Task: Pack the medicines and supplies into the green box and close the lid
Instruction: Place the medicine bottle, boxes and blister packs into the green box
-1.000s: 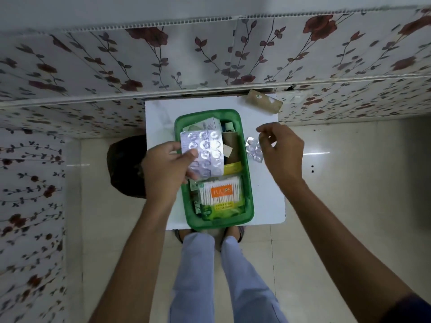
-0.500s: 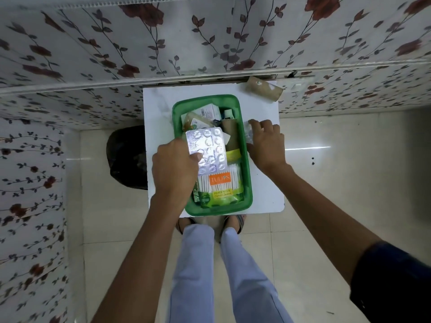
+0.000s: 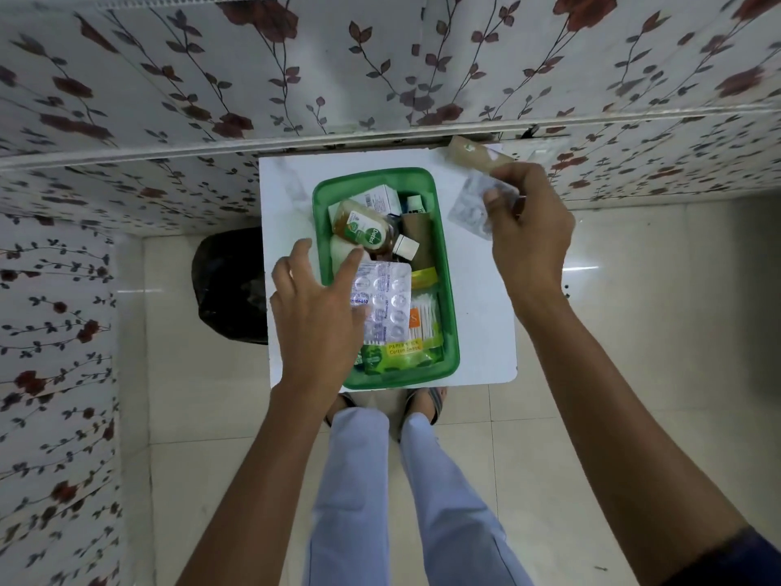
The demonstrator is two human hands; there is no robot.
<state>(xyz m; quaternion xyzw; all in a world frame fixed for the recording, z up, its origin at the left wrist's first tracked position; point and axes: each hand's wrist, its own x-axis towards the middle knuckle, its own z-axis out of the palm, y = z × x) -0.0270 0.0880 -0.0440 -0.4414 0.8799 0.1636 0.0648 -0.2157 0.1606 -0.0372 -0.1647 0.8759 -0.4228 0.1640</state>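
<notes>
Green box [image 3: 451,332]: one, lid off, on the white desk [image 3: 481,315].
Blister strips: two, one large strip [image 3: 386,304] inside.
Left hand [image 3: 315,315]: fingers spread, touching large strip.
Right hand [image 3: 528,230]: fingers pinch small strip [image 3: 469,209] above desk.

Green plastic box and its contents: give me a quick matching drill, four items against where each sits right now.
Items:
1. amber Dettol bottle
2. large silver blister strip
3. small silver blister strip
4. green cotton swab pack

Places:
A. held in the right hand
B. near end of the green plastic box
C. far half of the box
D. box middle, by the left hand

Pairs: 1-C, 2-D, 3-A, 4-B
</notes>
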